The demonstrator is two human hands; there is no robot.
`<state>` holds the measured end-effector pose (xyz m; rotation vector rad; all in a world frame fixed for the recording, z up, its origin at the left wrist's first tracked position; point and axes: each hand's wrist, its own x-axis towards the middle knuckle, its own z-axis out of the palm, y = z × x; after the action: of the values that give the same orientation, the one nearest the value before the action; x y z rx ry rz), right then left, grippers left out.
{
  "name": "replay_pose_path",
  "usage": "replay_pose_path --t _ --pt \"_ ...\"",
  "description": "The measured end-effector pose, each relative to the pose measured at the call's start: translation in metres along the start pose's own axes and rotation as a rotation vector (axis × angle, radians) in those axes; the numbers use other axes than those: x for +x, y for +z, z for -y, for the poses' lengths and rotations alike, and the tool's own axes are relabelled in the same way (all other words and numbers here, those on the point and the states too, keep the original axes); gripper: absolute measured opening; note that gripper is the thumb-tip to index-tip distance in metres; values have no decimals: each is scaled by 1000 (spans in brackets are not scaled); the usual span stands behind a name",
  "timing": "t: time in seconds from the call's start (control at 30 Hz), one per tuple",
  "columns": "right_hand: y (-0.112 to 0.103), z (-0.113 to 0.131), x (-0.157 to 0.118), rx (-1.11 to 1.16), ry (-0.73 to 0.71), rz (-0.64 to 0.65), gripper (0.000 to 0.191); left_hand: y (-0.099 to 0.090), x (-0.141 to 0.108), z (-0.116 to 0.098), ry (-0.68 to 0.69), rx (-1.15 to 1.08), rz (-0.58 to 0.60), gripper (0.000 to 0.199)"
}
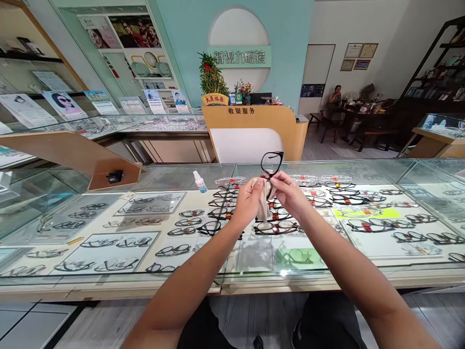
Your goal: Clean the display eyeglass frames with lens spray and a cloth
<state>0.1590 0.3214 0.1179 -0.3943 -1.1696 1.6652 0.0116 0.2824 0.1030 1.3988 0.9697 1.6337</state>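
Black-framed eyeglasses (271, 163) are held up over the glass display counter, one lens rising above my hands. My left hand (250, 195) is closed on a beige cloth (263, 206), which wraps the lower lens and hangs down below it. With its fingertips, my right hand (288, 191) pinches the eyeglasses near the middle of the frame. Part of the lower lens is hidden by cloth and fingers. A small white spray bottle (199, 182) stands upright on the counter, left of my hands.
Rows of eyeglasses (276, 227) lie inside the glass counter (254, 281) beneath my arms. A tilted wooden-backed mirror or stand (72, 150) is at left. Beyond are a cashier desk (250, 118) with a plant (212, 75), and a seated person (334, 99) far right.
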Motion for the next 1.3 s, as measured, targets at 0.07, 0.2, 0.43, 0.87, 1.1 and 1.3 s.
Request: replay_pose_path --t 0.07,0.2,0.43,0.87,1.1,1.3 --pt "-3 2 1 19 11 1 39 -2 2 -1 -34 -13 73 62" --pt "-6 5 2 117 37 -21 38 -6 5 -7 -99 -70 236 62" --pt "3 -4 -2 97 42 -25 39 -5 2 -8 -133 -62 162 72" --pt "-2 -3 2 -50 -102 -64 30 -11 13 1 -66 -49 -53 70" --pt "-8 6 0 -224 -119 27 29 -20 23 -6 -209 -255 -258 61" --pt "-8 1 0 -402 -114 78 33 -25 27 -10 -190 -286 -284 63"
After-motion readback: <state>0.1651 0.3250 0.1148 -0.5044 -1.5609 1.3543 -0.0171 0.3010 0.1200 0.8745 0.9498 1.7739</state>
